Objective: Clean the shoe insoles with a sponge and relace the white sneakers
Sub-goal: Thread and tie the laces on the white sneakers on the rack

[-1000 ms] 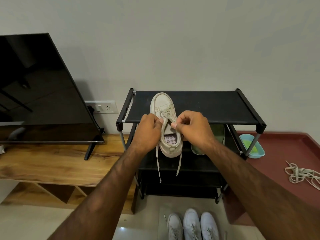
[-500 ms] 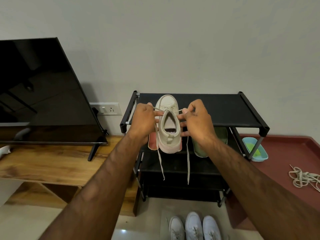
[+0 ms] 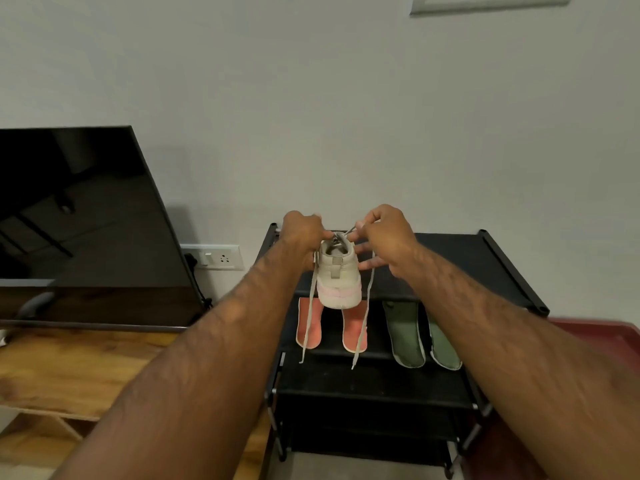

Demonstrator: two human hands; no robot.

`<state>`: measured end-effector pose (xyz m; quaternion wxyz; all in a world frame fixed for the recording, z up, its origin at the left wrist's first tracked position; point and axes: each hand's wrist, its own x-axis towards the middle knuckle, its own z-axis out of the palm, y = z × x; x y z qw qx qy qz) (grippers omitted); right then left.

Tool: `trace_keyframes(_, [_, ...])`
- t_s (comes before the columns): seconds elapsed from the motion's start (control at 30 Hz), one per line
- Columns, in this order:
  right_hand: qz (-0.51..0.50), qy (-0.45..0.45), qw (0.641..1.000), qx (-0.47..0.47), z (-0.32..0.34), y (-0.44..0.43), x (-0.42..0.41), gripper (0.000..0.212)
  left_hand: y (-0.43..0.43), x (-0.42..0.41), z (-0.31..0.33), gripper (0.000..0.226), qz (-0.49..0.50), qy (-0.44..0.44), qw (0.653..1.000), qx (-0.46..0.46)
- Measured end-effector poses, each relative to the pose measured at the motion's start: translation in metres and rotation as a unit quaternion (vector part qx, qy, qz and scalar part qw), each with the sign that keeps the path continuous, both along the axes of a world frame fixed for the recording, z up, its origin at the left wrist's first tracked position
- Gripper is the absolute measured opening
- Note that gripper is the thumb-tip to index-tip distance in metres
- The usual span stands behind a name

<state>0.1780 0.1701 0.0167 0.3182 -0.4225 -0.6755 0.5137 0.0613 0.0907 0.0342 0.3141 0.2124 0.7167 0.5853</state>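
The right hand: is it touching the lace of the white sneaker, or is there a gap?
Touching. In the head view the right hand pinches the lace between thumb and forefinger, just above the opening of the sneaker.

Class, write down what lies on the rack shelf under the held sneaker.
Two pink insoles and two green insoles lie on the second shelf. The top shelf, sneaker and hanging laces cover parts of them, so their far ends cannot be seen.
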Motion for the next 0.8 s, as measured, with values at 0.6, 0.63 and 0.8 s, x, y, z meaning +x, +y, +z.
trace_keyframes(0.6, [0.144,-0.151,0.948,-0.242,0.038,0.004,-0.011,0.034,-0.017,0.015,0.026,0.025,-0.222,0.471,0.853,-0.034])
trace_keyframes(0.63, [0.147,-0.154,0.946,-0.243,0.040,0.004,-0.009,0.033,-0.021,0.014,0.027,0.025,-0.212,0.510,0.834,-0.013])
trace_keyframes(0.8, [0.149,-0.201,0.952,-0.174,0.063,0.000,-0.001,0.032,-0.028,-0.019,0.009,0.021,-0.102,0.395,0.913,0.024])
